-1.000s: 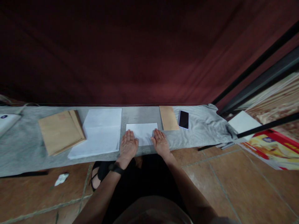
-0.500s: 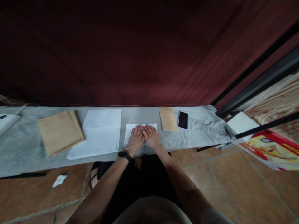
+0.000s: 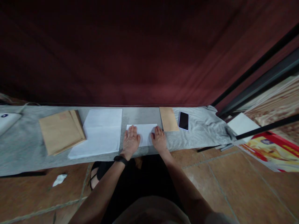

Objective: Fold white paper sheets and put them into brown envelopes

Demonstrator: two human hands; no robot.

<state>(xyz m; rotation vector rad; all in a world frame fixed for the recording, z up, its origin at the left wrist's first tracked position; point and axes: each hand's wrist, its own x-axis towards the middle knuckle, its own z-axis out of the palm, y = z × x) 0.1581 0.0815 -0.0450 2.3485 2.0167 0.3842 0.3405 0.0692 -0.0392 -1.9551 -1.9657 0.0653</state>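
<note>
A folded white sheet [image 3: 145, 134] is laid flat on the grey cloth [image 3: 28, 146] covering the worktop, approx. at the centre, near the front edge. The left hand [image 3: 130, 141] is pressed palm-down on the sheet's left part, fingers straight and together; its grip is released, nothing grasped. The right hand [image 3: 159, 140] is laid flat on the sheet's right edge, fingers partly on the paper and partly on the cloth; its grip is likewise released. The two hands are set apart, w/ bare paper seen between them. A black wristband [image 3: 121, 160] is worn on the left wrist.

Just left of the sheet, a stack of larger white paper [image 3: 99, 132] is seen, and further left a pile of brown envelopes [image 3: 59, 131]. At the far left edge, a white device [image 3: 7, 121] w/ a cable is partly visible. Just right of the sheet, a single brown envelope [image 3: 168, 118] is laid, w/ a dark phone [image 3: 183, 120] beside it, screen up. The cloth is bunched at its right end.

A dark red curtain [image 3: 130, 53] is hung behind the worktop. On the tiled floor [image 3: 233, 186], a crumpled white scrap [image 3: 59, 179] is seen at left and a red-yellow printed sheet [image 3: 271, 151] at right.
</note>
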